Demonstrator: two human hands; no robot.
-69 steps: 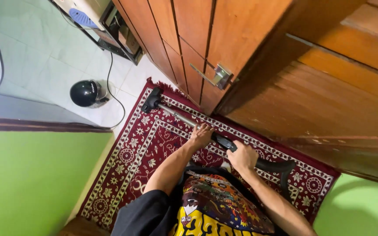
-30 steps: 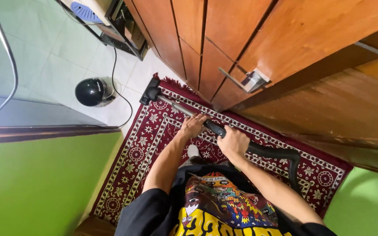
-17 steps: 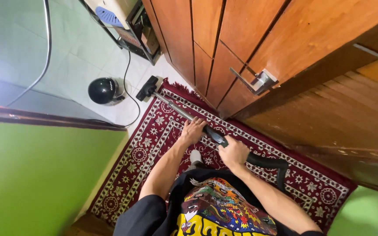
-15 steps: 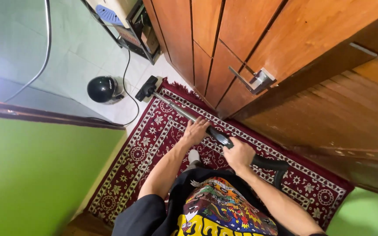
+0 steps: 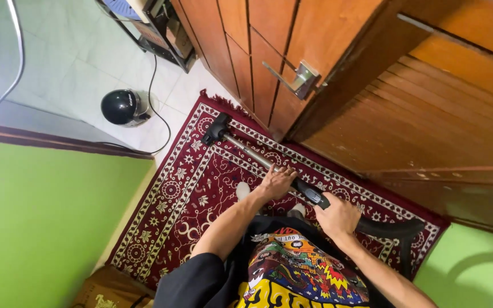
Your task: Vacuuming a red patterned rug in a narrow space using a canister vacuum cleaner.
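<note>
Hands [image 5: 278, 181] on slim metal wand [image 5: 249, 153]

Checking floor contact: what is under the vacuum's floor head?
The floor head sits on the red patterned rug, near its fringed end. The rug beneath the head is covered, as is the floor under the rug.

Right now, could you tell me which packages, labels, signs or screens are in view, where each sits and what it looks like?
Cardboard box: bottom left corner, by the green wall and the red rug; brown, with pale printing.
Boxes on the black shelf unit: top, on the tiled floor; brownish, too small to tell more.
No signs or screens show.
</note>
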